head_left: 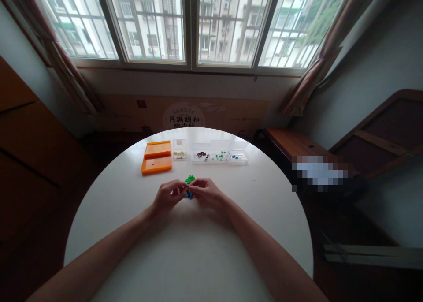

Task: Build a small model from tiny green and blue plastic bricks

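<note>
Near the middle of the white round table [158, 249], my left hand [171, 193] and my right hand [207, 191] meet at a small assembly of green and blue plastic pieces [189, 178]. The green part points away from me, and the blue part shows below between my fingers. My left thumb and fingers pinch it from the left side. From the right, my right fingertips close on it. The fingertips hide its middle, so how its pieces join cannot be made out.
Behind my hands stand an open orange case [157, 164], a small clear box [180, 156] with pale pieces, and a clear compartment box [220, 160] holding dark, green and blue pieces. A wooden bench [294, 143] is beyond the table's right edge.
</note>
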Demonstrator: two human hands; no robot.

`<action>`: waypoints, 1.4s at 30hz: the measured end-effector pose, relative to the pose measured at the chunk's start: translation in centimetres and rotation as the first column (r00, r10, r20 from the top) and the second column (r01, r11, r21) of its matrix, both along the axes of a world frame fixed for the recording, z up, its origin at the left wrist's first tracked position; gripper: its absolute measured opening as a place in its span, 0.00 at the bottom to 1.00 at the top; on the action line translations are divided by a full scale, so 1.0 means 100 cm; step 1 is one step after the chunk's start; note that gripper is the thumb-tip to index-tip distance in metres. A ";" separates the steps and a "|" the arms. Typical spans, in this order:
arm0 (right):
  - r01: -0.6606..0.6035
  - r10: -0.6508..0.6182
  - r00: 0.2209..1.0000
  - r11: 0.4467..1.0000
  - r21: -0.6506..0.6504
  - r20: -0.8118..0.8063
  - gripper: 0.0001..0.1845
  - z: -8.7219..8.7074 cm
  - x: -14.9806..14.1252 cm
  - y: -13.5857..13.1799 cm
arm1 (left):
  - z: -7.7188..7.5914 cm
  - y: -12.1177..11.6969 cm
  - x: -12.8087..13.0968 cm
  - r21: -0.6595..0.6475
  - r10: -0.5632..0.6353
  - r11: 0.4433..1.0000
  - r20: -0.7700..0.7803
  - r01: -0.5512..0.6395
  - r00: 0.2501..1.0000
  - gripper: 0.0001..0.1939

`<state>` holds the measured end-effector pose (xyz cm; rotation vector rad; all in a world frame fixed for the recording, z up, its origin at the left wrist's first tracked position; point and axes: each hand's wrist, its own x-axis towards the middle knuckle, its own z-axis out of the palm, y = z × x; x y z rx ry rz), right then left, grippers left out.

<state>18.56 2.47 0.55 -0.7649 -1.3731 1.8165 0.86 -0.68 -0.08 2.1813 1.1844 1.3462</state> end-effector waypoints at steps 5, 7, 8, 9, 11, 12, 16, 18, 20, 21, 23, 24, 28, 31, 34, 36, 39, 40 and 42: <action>-0.015 0.015 1.000 1.000 0.018 0.011 0.18 -0.001 0.001 0.001 | -0.002 0.002 -0.003 -0.004 -0.046 0.999 -0.018 0.046 0.999 0.06; -0.019 0.019 1.000 1.000 0.019 0.004 0.18 -0.003 0.001 0.002 | -0.002 0.002 -0.003 -0.008 -0.064 0.998 -0.029 0.064 0.997 0.07; -0.021 0.021 1.000 1.000 0.019 0.001 0.18 -0.003 0.001 0.002 | -0.002 0.002 -0.003 -0.011 -0.071 0.997 -0.033 0.070 0.997 0.07; -0.024 0.024 1.000 1.000 0.019 0.000 0.18 -0.003 0.002 0.002 | -0.002 0.002 -0.003 -0.013 -0.073 0.997 -0.033 0.072 0.997 0.07; -0.025 0.025 1.000 0.999 0.019 0.001 0.18 -0.004 0.002 0.002 | -0.001 0.002 -0.002 -0.016 -0.068 0.998 -0.031 0.068 0.997 0.06; -0.024 0.023 1.000 1.000 0.019 0.003 0.18 -0.004 0.001 0.002 | -0.002 0.001 -0.002 -0.015 -0.063 0.998 -0.029 0.063 0.998 0.06; -0.013 0.012 1.000 1.000 0.020 0.015 0.18 -0.002 0.001 0.001 | -0.003 0.001 -0.002 -0.013 -0.043 0.999 -0.024 0.043 0.999 0.05; -0.009 0.009 1.000 1.000 0.025 0.019 0.18 -0.001 0.001 0.000 | -0.004 0.001 -0.003 -0.011 -0.039 0.999 -0.021 0.038 0.999 0.05; -0.008 0.007 1.000 1.000 0.030 0.021 0.18 0.001 0.001 0.000 | -0.004 0.002 -0.002 -0.009 -0.035 0.999 -0.019 0.035 0.999 0.05; -0.007 0.006 1.000 0.999 0.032 0.022 0.18 0.001 0.001 0.000 | -0.003 0.002 -0.002 -0.010 -0.032 0.999 -0.017 0.032 0.999 0.05; -0.008 0.007 1.000 0.999 0.031 0.022 0.18 0.001 0.001 0.000 | -0.002 0.002 -0.001 -0.016 -0.026 1.000 -0.015 0.025 1.000 0.05; -0.009 0.008 1.000 1.000 0.030 0.024 0.18 0.001 0.001 0.000 | -0.001 0.001 -0.001 -0.018 -0.025 1.000 -0.014 0.025 1.000 0.04; -0.005 0.005 1.000 1.000 0.022 0.017 0.19 0.002 0.001 0.000 | 0.000 0.001 0.000 -0.015 -0.025 1.000 -0.008 0.025 1.000 0.04; -0.004 0.004 1.000 1.000 0.018 0.018 0.19 0.004 0.001 -0.001 | 0.000 0.001 0.000 -0.020 -0.023 1.000 -0.006 0.023 1.000 0.04; 0.003 -0.003 1.000 1.000 0.008 0.027 0.20 0.005 0.001 -0.002 | 0.000 0.000 0.000 -0.012 -0.013 1.000 0.001 0.013 1.000 0.04; 0.003 -0.003 1.000 1.000 0.005 0.018 0.20 0.004 0.001 -0.002 | 0.001 0.000 0.000 -0.004 -0.010 1.000 0.004 0.010 1.000 0.04; -0.004 0.004 1.000 1.000 0.012 0.008 0.20 0.001 0.001 0.000 | 0.001 0.000 0.000 0.001 -0.017 1.000 0.006 0.017 1.000 0.03; -0.004 0.004 1.000 1.000 0.014 0.008 0.20 0.000 0.001 0.000 | 0.001 0.000 0.000 0.001 -0.021 1.000 0.006 0.021 1.000 0.03; -0.005 0.005 1.000 1.000 0.015 0.011 0.20 0.000 0.000 0.000 | 0.000 0.001 -0.001 -0.001 -0.022 1.000 0.008 0.022 1.000 0.03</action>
